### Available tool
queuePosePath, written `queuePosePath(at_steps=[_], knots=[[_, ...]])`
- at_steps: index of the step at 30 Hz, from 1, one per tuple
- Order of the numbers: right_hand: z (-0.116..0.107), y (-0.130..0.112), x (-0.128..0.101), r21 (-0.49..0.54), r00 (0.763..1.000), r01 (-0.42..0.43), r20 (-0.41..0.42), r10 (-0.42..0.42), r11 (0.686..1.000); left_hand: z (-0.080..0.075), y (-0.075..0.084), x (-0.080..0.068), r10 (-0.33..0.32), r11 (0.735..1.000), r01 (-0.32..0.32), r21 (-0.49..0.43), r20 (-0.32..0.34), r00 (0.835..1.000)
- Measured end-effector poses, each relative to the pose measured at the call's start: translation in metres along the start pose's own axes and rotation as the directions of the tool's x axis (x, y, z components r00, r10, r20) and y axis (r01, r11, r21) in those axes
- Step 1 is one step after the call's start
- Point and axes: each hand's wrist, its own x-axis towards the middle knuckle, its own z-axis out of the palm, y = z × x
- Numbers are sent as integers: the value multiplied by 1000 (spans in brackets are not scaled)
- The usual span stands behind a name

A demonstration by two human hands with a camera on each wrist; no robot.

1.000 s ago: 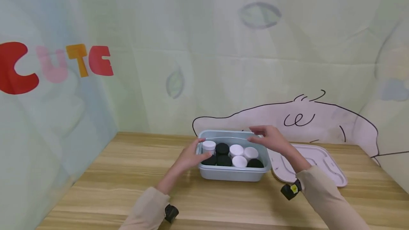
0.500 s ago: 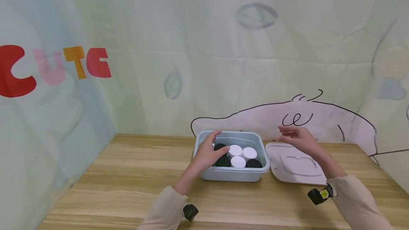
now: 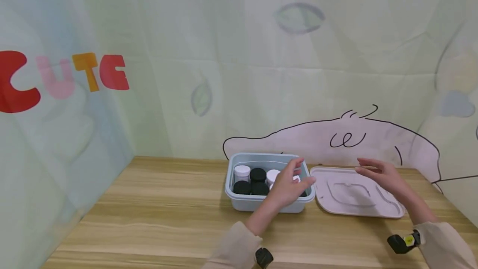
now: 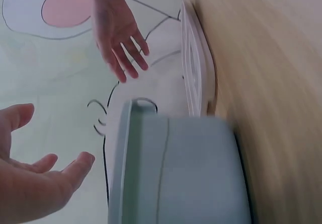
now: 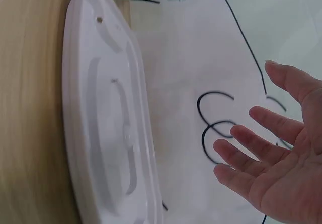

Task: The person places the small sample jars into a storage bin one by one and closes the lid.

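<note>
A light blue plastic bin (image 3: pixel 239 203) stands on the table with several small jars in it, some with white lids (image 3: pixel 242 171) and some with black lids (image 3: pixel 242 187). My left hand (image 3: pixel 286 186) hovers over the bin's right part, fingers relaxed and apart, and hides some of the jars there. In the left wrist view that hand (image 4: pixel 35 178) holds nothing. Above the pale pinkish-white lid (image 3: pixel 325 202), right of the bin, hangs my right hand (image 3: pixel 384 175). Its fingers are spread and loosely bent in the right wrist view, with nothing in the palm (image 5: pixel 287 178).
The wooden table (image 3: pixel 157 219) extends to the left and in front of the bin. Behind it hangs a printed cloth backdrop (image 3: pixel 242 74) with coloured letters at the left. The lid lies flat beside the bin's right side.
Both hands have moved to the right. My left hand has passed from the bin's left side across the jars to its right part. My right hand has left the bin and is over the lid.
</note>
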Motion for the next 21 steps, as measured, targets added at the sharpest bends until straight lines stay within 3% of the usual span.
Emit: queuePosePath(at_steps=[7,12,17,21], knots=[[-11,30,-5,-56,998,-55,-29,53,997,41,10,3,27,998,-25,-51,38,999],[-18,43,-8,-91,989,-147,-39,144,985,66,11,3,4,1000,-5,19,59,998],[-21,53,-9,-119,980,-200,-20,199,972,83,3,9,-90,991,87,102,33,995],[-21,61,-8,-143,975,-219,16,223,965,93,-4,14,-194,975,195,109,-16,981]])
